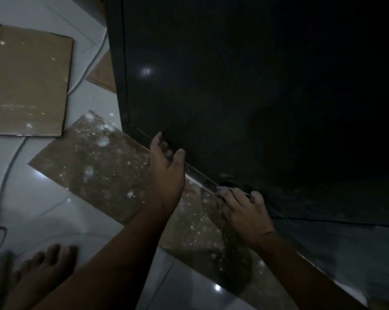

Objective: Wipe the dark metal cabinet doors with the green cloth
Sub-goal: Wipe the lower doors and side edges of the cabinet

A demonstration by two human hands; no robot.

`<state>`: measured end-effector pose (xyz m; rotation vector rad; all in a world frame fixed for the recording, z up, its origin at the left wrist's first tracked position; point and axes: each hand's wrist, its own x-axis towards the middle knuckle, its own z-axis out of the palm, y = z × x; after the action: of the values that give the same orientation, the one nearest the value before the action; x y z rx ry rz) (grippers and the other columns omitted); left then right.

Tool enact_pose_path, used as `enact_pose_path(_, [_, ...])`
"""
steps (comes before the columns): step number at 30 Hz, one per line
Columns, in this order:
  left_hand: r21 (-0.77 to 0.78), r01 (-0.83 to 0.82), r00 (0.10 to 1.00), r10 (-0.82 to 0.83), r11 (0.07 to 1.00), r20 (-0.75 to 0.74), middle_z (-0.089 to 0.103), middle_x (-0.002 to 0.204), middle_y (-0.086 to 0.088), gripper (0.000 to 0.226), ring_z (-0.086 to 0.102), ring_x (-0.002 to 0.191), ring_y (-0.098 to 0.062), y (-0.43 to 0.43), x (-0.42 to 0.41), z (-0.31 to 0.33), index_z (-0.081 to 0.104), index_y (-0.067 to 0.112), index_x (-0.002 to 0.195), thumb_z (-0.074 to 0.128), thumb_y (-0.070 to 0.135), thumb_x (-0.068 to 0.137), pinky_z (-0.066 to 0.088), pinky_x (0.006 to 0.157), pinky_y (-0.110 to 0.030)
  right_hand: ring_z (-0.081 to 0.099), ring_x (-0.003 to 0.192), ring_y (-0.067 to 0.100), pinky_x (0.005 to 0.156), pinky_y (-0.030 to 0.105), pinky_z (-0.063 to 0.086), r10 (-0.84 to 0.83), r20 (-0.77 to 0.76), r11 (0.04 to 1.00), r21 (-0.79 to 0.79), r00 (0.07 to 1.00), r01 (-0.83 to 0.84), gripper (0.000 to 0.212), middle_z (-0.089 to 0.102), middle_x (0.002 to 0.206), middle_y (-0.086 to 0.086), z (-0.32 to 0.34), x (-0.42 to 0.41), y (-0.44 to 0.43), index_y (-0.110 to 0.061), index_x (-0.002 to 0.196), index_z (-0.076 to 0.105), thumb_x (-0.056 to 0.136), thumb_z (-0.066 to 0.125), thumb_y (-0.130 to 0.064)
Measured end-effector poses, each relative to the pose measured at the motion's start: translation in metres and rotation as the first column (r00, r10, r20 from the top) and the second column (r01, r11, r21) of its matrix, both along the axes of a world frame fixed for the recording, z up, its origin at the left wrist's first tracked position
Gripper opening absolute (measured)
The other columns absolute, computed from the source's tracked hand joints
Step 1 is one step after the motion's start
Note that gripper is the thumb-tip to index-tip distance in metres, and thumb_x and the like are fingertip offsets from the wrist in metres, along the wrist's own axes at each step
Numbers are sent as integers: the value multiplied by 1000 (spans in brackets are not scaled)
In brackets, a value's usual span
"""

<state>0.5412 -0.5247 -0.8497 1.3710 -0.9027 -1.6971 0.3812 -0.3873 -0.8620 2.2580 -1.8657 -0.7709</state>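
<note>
Very dim light. Dark cabinet door (233,86) filling the upper right, its lower edge running down toward the right.

Left hand (166,171) at that lower edge, near the door's bottom left corner: fingers hooked behind the edge, thumb lying on the front face, gripping the panel between them.

Right hand (244,211) further right along the same edge, knuckles bent, fingertips (221,190) down on the bottom rail. Under them a small dark wad, likely the cloth (236,186) (colour lost in the gloom); gripped or only pressed flat, impossible to tell.

On the pale tiled floor (32,198): a white-speckled cardboard sheet (104,162) slid under the cabinet's lower edge, beneath both hands; a second cardboard sheet (28,81) toward the floor's far left; a thin cable (86,70) between that sheet and the cabinet. Bare foot (48,265) at the near left corner.
</note>
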Motion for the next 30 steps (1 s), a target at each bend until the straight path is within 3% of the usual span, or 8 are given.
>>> enact_pose_path(3, [13,37,999,-37,999,12,35,153,0,63,44,122,-5,8,-3,3,21,30,153,52,18,100,46,94,-24,45,107,24,78,38,27,83,11,973,-218,996,-79,89,50,131,3,25,-19,15,-23,129,59,52,89,-56])
enact_pose_path(7, [27,52,998,-53,998,23,34,154,-1,62,47,119,-2,17,-8,5,21,32,153,51,18,100,46,78,-12,48,106,20,84,39,29,54,-10,743,-667,999,-46,67,50,134,-6,50,-6,11,-26,136,55,81,64,-64])
enact_pose_path(12, [71,27,1000,-26,997,-7,37,153,-3,58,46,129,-13,25,-12,6,25,35,153,48,20,102,47,101,-36,46,113,20,83,40,30,154,-143,919,-342,978,-194,61,52,140,-1,18,-2,-5,-25,138,54,82,70,-42])
enact_pose_path(16, [57,27,1000,-28,998,13,37,152,-3,59,45,127,-10,34,-16,9,25,33,153,48,19,101,46,94,-27,36,117,24,87,44,26,164,-228,986,3,960,-167,61,47,142,4,-2,-8,4,-24,138,56,80,70,-39])
enact_pose_path(20, [64,77,997,-77,995,5,36,152,-1,60,45,126,-10,40,-18,14,24,33,153,50,20,101,45,90,-26,44,112,21,84,39,27,-25,-65,954,-298,998,5,58,56,135,-1,26,-3,17,-27,131,61,80,66,-53])
enact_pose_path(24, [77,113,993,-110,991,-39,35,154,0,60,43,134,-15,44,-18,19,24,35,153,51,23,101,43,107,-44,47,106,20,83,39,28,-93,62,663,-741,994,108,44,57,131,-8,71,-8,35,-32,130,62,98,43,-54])
enact_pose_path(26, [76,128,991,-124,989,-45,35,153,0,60,43,133,-16,45,-17,19,23,36,153,51,23,101,43,107,-47,46,106,22,83,40,29,-142,45,610,-782,989,123,51,50,134,-7,75,-19,53,-31,135,53,92,55,-58])
enact_pose_path(30, [82,136,990,-132,987,-55,36,153,0,62,47,132,-21,49,-18,22,24,38,153,52,24,100,44,106,-52,45,109,22,87,40,31,-204,-47,795,-591,978,137,78,41,141,-8,60,-42,92,-33,138,47,71,83,-53])
